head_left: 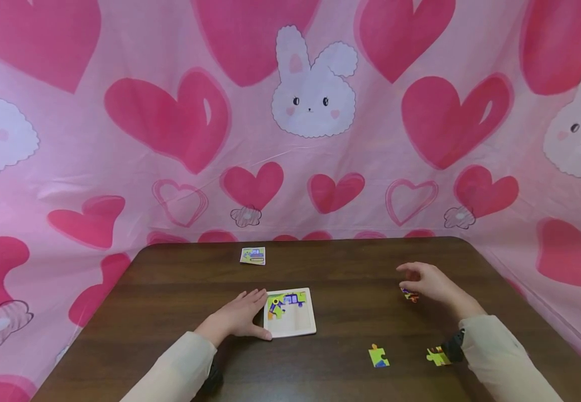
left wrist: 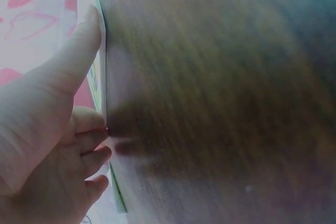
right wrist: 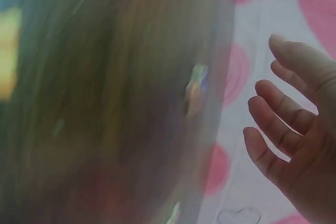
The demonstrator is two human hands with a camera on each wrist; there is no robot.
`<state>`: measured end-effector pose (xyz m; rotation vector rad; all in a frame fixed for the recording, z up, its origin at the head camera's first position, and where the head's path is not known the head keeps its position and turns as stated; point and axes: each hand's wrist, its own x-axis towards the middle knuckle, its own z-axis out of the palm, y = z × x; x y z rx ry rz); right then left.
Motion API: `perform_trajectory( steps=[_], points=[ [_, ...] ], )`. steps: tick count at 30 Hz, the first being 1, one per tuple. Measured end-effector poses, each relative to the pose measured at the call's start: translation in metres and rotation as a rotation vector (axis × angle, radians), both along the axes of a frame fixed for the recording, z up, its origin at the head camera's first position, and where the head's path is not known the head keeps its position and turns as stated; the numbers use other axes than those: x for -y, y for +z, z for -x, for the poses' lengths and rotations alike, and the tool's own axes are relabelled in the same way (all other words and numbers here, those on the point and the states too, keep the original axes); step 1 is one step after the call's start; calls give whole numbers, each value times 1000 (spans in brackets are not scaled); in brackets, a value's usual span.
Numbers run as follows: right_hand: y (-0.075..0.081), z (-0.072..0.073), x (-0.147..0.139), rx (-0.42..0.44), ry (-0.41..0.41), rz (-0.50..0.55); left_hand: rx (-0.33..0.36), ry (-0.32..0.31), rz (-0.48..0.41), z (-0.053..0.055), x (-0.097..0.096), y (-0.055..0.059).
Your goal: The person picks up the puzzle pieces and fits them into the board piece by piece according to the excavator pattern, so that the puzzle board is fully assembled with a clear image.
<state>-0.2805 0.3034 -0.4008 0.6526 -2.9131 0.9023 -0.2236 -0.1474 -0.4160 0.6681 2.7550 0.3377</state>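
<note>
I rest my straight-fingered left hand [head_left: 240, 315] against the pale wooden puzzle tray [head_left: 297, 321]; my empty, loosely curved right hand [head_left: 432, 283] hangs over a multicoloured jigsaw piece [head_left: 411, 296] on the brown table [head_left: 350, 268]. Pinching high might miss it.

A dark wood-grained table [head_left: 345, 265] is backed by a pink cloth [head_left: 378, 134], printed with hearts [head_left: 433, 120] and 3 white rabbit heads [head_left: 314, 118].

Pink bkgd cloth [head_left: 295, 153], dk pink hearts [head_left: 169, 120], white bunnies [head_left: 313, 117], dk brn wood-grain tbl [head_left: 345, 268] in front
</note>
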Motion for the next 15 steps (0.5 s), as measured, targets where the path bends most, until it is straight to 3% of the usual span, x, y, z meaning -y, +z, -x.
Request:
perform_trajectory(
  steps=[5, 15],
  points=[
    [-8, 0, -17, 15, 6, -57, -3, -4, -2, 1, 1, 0],
    [-15, 0, -28, 135, 13, -105, -15, -6, 8, 2, 1, -4]
  ],
)
